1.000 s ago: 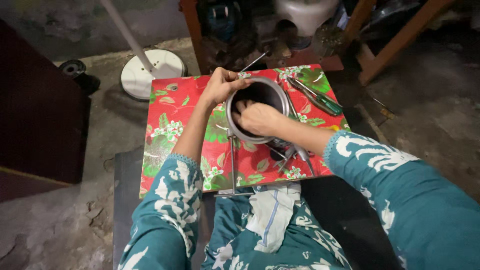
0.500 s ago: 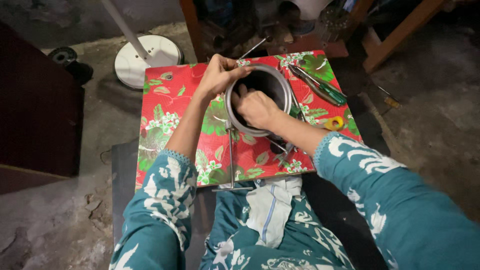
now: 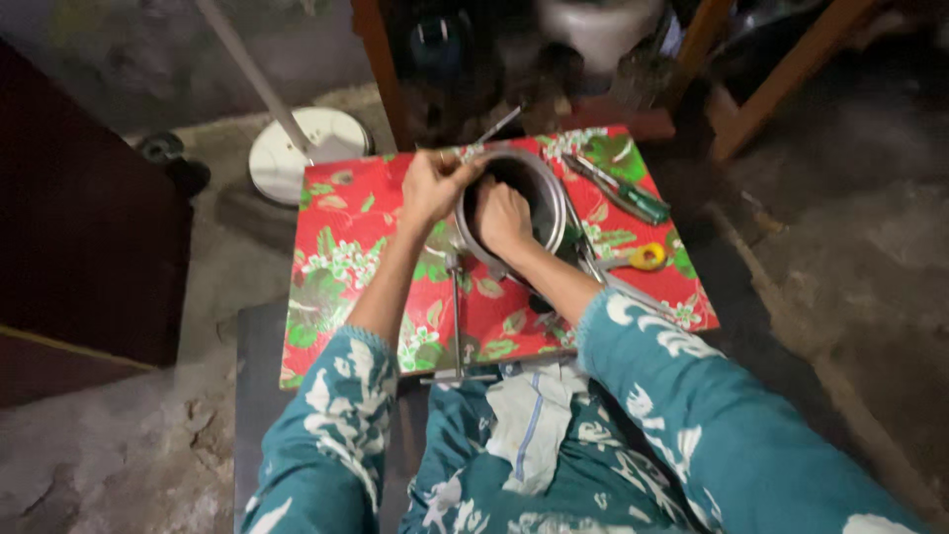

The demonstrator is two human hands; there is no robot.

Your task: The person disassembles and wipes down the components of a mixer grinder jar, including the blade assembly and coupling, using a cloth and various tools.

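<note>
A round metal pot (image 3: 550,197) with a dark inside stands on a low table covered with a red flowered cloth (image 3: 346,237). My left hand (image 3: 431,184) grips the pot's left rim. My right hand (image 3: 502,218) reaches down inside the pot, its fingers curled against the inner wall; whether it holds anything there is hidden. Both arms wear teal sleeves with a white pattern.
A green-handled tool (image 3: 623,190) and a yellow-handled tool (image 3: 641,259) lie on the cloth to the right of the pot. A thin metal rod frame (image 3: 456,326) runs toward me. A white round stand base (image 3: 304,150) sits on the floor at the back left; wooden legs stand behind.
The view has shifted slightly; my right hand has gone a little deeper into the pot while my left hand keeps its hold on the rim.
</note>
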